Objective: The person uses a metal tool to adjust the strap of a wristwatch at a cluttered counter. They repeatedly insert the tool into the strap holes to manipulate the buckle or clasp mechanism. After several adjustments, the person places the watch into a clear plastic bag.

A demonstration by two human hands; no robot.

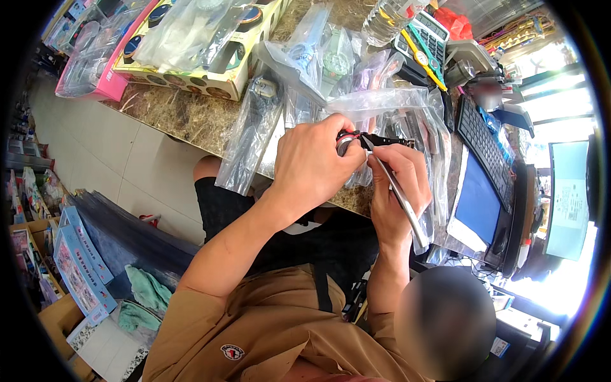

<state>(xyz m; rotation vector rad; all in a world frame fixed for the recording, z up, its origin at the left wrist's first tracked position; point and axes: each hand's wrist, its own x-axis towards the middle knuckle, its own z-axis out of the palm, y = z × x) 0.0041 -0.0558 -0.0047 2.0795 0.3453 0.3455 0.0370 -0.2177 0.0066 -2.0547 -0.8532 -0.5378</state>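
Counter point(191, 118): polished stone, mottled brown, glossy. Bags point(251, 143) piled across it: thin clear plastic film, crinkled and shiny. Watch point(375, 140) in the left hand point(315, 162): black strap, looks like matt rubber or plastic, hard to tell at this size; case shows a metallic glint. Tool point(401, 197) in the right hand point(398, 184): smooth bare metal, satin silver. Far left display box point(210, 76): printed cardboard, cream. Pink tray point(114, 79) beside it: glossy plastic. Bottle point(385, 19) at far side: clear ribbed plastic. Keyboard point(484, 146) on the right: matt black plastic. Floor point(121, 165): pale smooth tile. Near left rags point(146, 296): soft green cloth. Shirt point(273, 331): tan matt cotton-like fabric.
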